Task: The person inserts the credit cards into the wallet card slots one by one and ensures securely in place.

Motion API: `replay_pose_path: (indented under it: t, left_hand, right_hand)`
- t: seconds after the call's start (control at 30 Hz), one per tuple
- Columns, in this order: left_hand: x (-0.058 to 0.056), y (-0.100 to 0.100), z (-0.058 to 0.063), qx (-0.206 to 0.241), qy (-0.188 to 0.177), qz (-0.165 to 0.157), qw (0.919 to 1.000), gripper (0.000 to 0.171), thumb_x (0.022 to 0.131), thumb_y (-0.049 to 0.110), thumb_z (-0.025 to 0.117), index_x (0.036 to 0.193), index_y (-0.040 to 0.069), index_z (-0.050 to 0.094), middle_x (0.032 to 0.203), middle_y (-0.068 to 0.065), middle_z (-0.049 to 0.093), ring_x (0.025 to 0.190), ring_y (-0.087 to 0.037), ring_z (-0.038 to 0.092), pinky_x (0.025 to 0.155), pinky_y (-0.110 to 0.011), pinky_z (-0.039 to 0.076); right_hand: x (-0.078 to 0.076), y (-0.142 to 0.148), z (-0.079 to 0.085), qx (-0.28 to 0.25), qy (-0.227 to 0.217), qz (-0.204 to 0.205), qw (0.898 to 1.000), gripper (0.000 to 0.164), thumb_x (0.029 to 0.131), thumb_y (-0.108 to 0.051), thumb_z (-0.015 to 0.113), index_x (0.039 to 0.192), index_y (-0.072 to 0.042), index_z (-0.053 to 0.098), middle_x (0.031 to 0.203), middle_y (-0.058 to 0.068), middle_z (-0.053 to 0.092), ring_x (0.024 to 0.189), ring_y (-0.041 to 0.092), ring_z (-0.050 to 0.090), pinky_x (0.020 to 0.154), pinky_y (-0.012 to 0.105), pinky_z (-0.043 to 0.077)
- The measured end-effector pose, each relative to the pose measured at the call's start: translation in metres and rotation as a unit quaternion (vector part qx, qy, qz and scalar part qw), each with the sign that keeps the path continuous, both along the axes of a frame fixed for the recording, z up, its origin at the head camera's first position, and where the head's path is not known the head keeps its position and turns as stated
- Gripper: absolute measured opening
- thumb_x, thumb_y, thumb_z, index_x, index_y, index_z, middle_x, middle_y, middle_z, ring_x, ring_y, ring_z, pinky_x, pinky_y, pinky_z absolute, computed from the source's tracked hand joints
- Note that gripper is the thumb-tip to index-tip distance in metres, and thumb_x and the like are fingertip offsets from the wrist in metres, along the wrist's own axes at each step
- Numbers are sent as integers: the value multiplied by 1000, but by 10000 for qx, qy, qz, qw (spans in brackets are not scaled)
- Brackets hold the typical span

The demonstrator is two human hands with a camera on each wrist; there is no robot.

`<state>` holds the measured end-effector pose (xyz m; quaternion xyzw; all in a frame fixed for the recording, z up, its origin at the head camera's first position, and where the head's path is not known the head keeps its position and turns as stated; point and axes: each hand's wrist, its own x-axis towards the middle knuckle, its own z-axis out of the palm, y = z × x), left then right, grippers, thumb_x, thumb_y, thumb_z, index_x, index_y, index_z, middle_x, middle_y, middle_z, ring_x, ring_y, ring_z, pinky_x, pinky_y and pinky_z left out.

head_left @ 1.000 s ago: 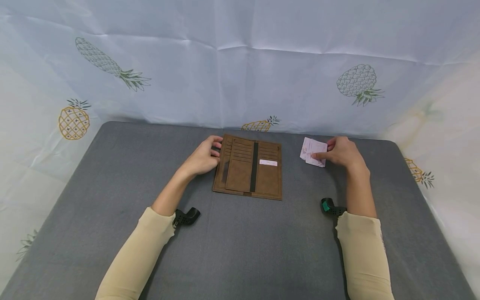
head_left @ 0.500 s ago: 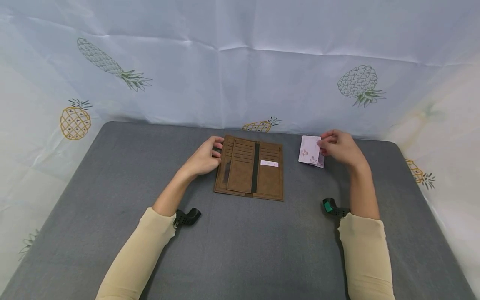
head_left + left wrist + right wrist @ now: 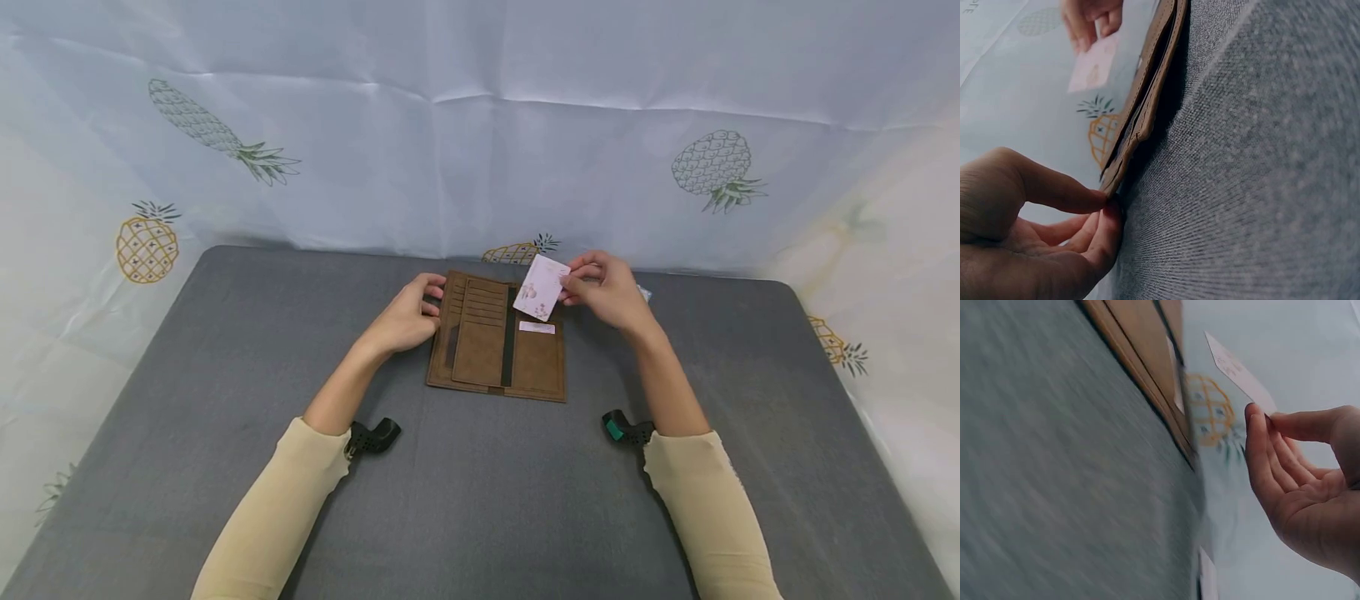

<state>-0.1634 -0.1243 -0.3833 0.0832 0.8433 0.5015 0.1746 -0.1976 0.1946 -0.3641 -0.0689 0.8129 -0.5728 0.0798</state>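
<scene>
An open brown wallet (image 3: 478, 350) lies on the grey table, its card slots facing up and a dark strip down its middle. One pale pink card (image 3: 537, 327) peeks out of a slot on the right half. My left hand (image 3: 405, 315) pinches the wallet's left edge between thumb and fingers, as the left wrist view shows up close. Over the wallet's upper right part, my right hand (image 3: 611, 292) holds another pink card (image 3: 542, 287) by its right edge. In the right wrist view that card (image 3: 1241, 375) is gripped between thumb and fingertips.
More pale cards (image 3: 644, 292) lie on the table behind my right hand, mostly hidden by it. A white cloth with pineapple prints (image 3: 480, 167) hangs right behind the table's far edge. Black wrist mounts (image 3: 375, 435) stick out at both sleeves.
My right hand has picked one card from the pile at the right and carried it left over the wallet. The left hand stays at the wallet's edge.
</scene>
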Motion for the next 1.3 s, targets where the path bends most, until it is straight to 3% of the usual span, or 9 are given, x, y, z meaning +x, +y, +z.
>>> replay_pose_path:
  t: [0.2, 0.47, 0.7, 1.0, 1.23, 1.3]
  left_hand:
    - [0, 2, -2, 19, 45, -24, 10000, 66, 87, -7, 46, 148, 11, 29, 138, -13, 41, 112, -30, 52, 87, -39, 48]
    - [0, 4, -4, 18, 128, -69, 9999, 65, 88, -7, 48, 148, 10, 31, 137, -13, 43, 112, -30, 53, 87, -39, 48]
    - [1, 5, -3, 33, 118, -74, 9999, 65, 87, -6, 48, 147, 10, 31, 136, -12, 44, 111, -30, 54, 86, -39, 49]
    - [0, 7, -5, 128, 75, -120, 9998, 65, 84, -6, 48, 146, 9, 33, 134, -13, 45, 110, -30, 56, 87, -38, 50]
    - [0, 7, -5, 178, -13, -245, 9995, 62, 87, -5, 49, 145, 11, 36, 134, -12, 46, 111, -29, 58, 87, -37, 53]
    - [1, 8, -4, 182, -36, -258, 9995, 61, 87, -5, 49, 144, 12, 37, 133, -11, 47, 110, -28, 58, 87, -37, 53]
  right_hand:
    - [4, -24, -8, -320, -75, 241, 9992, 29, 91, -8, 64, 112, 6, 49, 90, 18, 69, 75, 26, 73, 75, 43, 60]
    - [7, -36, -16, -413, -209, 364, 9983, 24, 92, -6, 63, 108, 6, 50, 92, 25, 69, 77, 28, 74, 74, 40, 60]
    - [9, -39, -15, -300, -308, 451, 9981, 25, 91, -6, 63, 109, 4, 50, 95, 27, 68, 78, 27, 74, 74, 39, 60]
    - [11, -41, -17, -85, -89, 644, 9978, 26, 91, -5, 64, 115, -1, 53, 95, 25, 70, 80, 32, 73, 71, 39, 61]
    - [15, -43, -11, 256, -110, 1101, 9935, 29, 93, -2, 59, 121, 2, 53, 96, 31, 68, 84, 44, 69, 74, 45, 59]
    - [13, -41, -16, 404, -86, 1162, 9924, 28, 93, -5, 60, 121, -1, 54, 95, 28, 70, 83, 41, 70, 73, 43, 60]
